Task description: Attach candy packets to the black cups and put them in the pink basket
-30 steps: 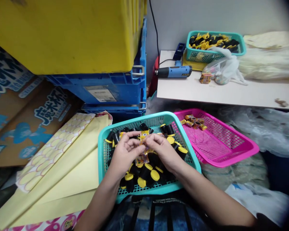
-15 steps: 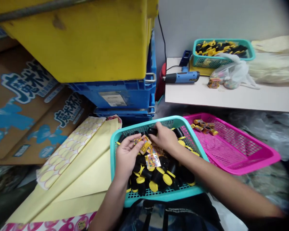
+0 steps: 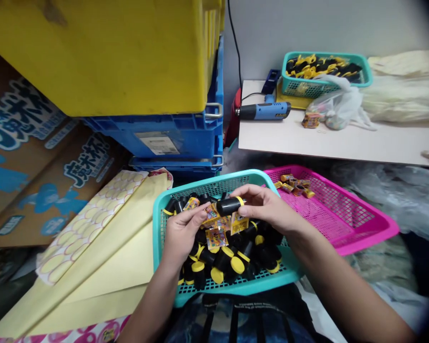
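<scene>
Teal plastic basket [image 3: 214,182] sits in front of the person, both hands over it, forearms coming in from the bottom edge. It holds a loose heap of black cylinders with yellow caps [image 3: 218,262], too many to count, plus about four colored foil packets [image 3: 216,237].

Right hand [image 3: 268,206] is palm down, wrist bent, fingers closed around one black cylinder [image 3: 229,206] just above the basket's middle. Left hand [image 3: 183,234] is palm up, fingers together and narrow at the packets near that cylinder; cannot tell if they grip one.

Right of the teal basket, touching it: one magenta basket [image 3: 346,209], about eight packets [image 3: 293,185] at its far end. Left of it: yellow paper sheets [image 3: 93,271], cardboard boxes [image 3: 32,152]. Behind it: one yellow crate [image 3: 93,57] on two blue crates [image 3: 164,140]. Beyond the magenta basket: white board [image 3: 307,143] with blue power tool [image 3: 264,111], plastic bag [image 3: 343,102], second teal basket [image 3: 325,56].
</scene>
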{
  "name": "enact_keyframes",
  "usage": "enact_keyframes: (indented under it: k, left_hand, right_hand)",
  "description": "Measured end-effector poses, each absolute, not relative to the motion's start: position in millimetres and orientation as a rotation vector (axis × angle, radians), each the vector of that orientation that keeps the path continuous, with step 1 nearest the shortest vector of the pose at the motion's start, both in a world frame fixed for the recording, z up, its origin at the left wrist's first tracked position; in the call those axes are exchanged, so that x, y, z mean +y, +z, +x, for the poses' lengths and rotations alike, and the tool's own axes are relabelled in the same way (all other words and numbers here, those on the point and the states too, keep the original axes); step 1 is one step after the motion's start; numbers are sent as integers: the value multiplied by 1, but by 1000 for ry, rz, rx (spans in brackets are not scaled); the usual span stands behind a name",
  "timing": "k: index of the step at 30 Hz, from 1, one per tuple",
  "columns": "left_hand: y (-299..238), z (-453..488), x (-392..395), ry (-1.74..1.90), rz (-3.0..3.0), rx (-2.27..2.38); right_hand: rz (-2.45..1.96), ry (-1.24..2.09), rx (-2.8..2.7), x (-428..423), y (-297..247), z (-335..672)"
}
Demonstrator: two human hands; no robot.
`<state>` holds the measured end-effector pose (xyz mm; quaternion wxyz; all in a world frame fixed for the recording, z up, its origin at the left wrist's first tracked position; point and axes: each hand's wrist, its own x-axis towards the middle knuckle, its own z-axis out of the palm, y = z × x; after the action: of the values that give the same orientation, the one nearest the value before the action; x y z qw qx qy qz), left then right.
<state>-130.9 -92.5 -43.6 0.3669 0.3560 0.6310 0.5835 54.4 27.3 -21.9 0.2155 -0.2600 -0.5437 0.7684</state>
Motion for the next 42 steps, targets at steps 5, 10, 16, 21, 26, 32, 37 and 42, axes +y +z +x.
enact_keyframes:
  k: [5,10,16,21,26,32,37,42]
  left_hand:
    - [-35,-131,-91,1432,990,1601]
    - [-22,-124,-87,1331,899,1553]
    - [-27,-115,-90,1379,657,1359]
    - [-31,-114,-96,1437,582,1263]
    - [-29,-110,-96,1452,697,1249]
    - [-24,-110,-96,1437,720,1294]
    - [-25,-108,-100,1349,750,1277]
    - [-29,-106,-106,1395,706,1064]
  right_hand:
    - [-734,2122,-1644,31,-27,58]
    - [-747,1837,-1880,21,-28,56]
    - [-511,1445,-2079,11,-32,54]
    - [-738,1381,-2306,26,-30,71]
    - [-709,2132,-1763,13,-31,53]
    - [-472,2644,-1163,-9,-45,34]
    - [-530,2583,-1219,-11,-47,33]
    - [-398,2638,-1198,-5,-46,36]
